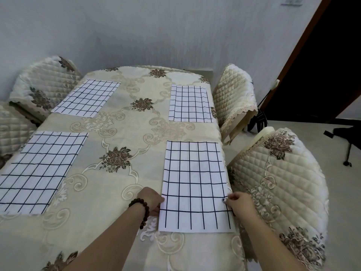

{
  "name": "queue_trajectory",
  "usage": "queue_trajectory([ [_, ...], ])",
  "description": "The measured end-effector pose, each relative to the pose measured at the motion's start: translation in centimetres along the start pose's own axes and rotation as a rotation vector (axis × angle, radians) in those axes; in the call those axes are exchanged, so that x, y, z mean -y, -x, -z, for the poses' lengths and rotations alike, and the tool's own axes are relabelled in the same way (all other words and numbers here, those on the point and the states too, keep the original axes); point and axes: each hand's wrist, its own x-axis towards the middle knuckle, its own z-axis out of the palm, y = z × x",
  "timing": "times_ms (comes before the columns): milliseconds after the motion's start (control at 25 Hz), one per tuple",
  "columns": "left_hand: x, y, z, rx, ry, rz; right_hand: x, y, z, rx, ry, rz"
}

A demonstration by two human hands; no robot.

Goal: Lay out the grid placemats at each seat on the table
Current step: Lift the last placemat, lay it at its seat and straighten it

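Several white placemats with black grid lines lie flat on the cream floral tablecloth. The near right placemat is between my hands. My left hand, with a bead bracelet on the wrist, pinches its left edge. My right hand pinches its right edge at the table's side. The near left placemat, the far left placemat and the far right placemat lie untouched by either hand.
Quilted cream chair covers stand around the table: a near right chair, a far right chair, a far left chair and a near left chair. A dark doorway and a black stand are at right.
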Motion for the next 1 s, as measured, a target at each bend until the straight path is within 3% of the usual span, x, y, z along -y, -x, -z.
queue_trajectory([
  [240, 0.2, 0.1, 0.2, -0.089, -0.267, -0.073, 0.1, 0.4, -0.7, -0.014, 0.013, 0.037],
  [520, 0.5, 0.9, 0.6, -0.118, -0.295, -0.099, 0.3, 0.7, -1.1, -0.026, 0.032, 0.035],
  [680, -0.3, 1.9, 1.3, -0.263, -0.548, -0.17, 0.7, 1.4, -0.9, -0.092, 0.221, 0.085],
  [760, -1.2, 1.5, 1.6, -0.413, -0.616, -0.302, 1.4, 1.3, -1.0, -0.235, 0.371, 0.215],
  [840, -2.6, -0.3, 1.1, -0.51, -0.617, -0.554, 3.3, 0.3, -1.7, -0.305, 0.455, 0.402],
  [920, -4.4, -3.2, -0.2, -0.528, -0.674, -0.762, 6.2, -1.9, -3.3, -0.255, 0.492, 0.579],
  [1000, -6.5, -5.4, -2.0, -0.425, -0.796, -0.818, 9.3, -4.6, -5.5, -0.133, 0.582, 0.671],
])
